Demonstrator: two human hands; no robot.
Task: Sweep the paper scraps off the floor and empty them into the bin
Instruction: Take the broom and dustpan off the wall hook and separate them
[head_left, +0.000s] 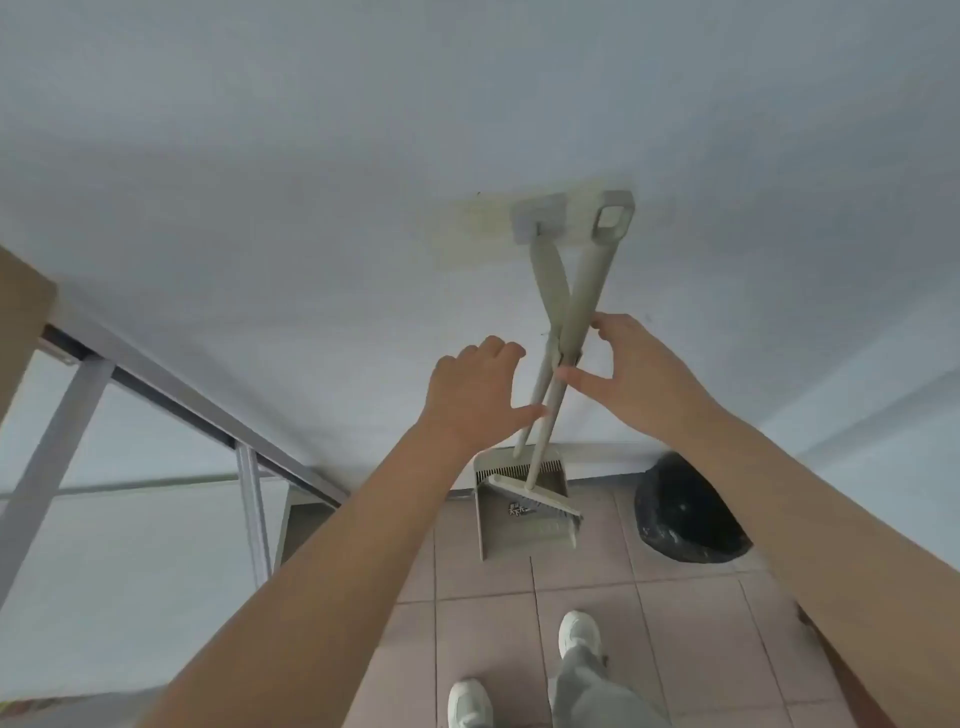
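Paper scraps (521, 510): a small printed cluster in the tray of the dustpan (519, 540), just beside the bristles of the broom head (545, 505).

Thumb tip and forefinger tip of the right hand (641, 379) touching the crossed handles (563, 332) from the right side, spread in a wide C, not curled round them; remaining fingers stretched out behind the forefinger. No grip, only contact. Left hand (475, 397) just left of the handles: thumb held out straight with its tip against the lower pole, fingers (493, 349) loosely bent at the knuckles and holding nothing. Bare forearms reaching up and forward from the lower corners of the view.

Two long, pale grey-green handles, crossing in an X between the hands. Upper ends against the pale wall (311, 234): one ending in a looped grip (613, 219), the other at a grey wall holder (537, 222) just beside it. Lower ends running down to dustpan and broom head. Dustpan on the floor close to the wall, comb teeth along its back rim, broom head slanting across its tray.

Right of the dustpan, near but apart, a bin (685, 519) lined with a black bag. Underneath, a pinkish tiled floor (587, 587). At the bottom edge, two white shoes (579, 631) and a grey trouser leg (587, 691). Far left, a grey metal frame (249, 499).
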